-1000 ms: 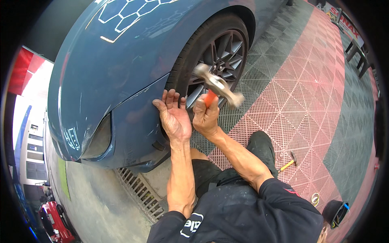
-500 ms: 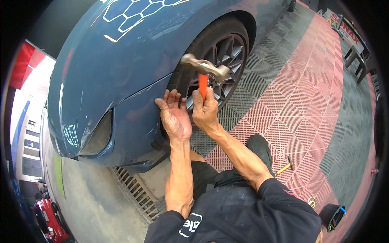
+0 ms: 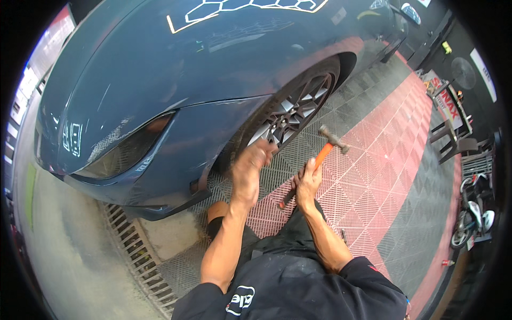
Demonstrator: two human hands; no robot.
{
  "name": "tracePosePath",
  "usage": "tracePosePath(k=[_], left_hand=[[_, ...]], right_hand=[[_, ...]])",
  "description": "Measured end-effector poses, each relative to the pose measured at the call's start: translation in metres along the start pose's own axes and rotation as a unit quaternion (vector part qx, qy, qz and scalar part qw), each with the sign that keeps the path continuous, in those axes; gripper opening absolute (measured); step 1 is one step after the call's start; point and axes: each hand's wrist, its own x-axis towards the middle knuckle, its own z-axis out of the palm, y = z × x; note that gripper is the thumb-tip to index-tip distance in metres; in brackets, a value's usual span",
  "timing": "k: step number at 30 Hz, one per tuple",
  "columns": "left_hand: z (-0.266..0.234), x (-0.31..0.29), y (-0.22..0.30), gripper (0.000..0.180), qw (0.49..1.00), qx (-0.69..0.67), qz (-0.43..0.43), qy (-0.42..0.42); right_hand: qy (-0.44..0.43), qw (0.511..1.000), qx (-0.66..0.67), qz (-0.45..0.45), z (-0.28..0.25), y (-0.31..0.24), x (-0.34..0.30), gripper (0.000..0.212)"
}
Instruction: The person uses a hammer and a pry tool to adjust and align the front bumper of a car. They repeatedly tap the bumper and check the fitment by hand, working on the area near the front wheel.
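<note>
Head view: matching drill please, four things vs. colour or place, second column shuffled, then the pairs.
Things:
1. hammer
2. car
3. left hand
4. floor tiles

Descriptions:
A. red and grey grid, underfoot
B. blue-grey, glossy body
C. orange handle with a metal head, held in the right hand
D. blurred, by the front wheel

Pairs: 1-C, 2-B, 3-D, 4-A
</note>
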Motion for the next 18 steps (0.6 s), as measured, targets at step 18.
tracePosePath(k=[18], left_hand=[[-0.081, -0.181, -0.204, 0.033, 0.906, 0.031, -0.399, -0.137]], right_hand=[[0.065, 0.814, -0.265, 0.513, -0.111, 0.171, -0.034, 0.032]])
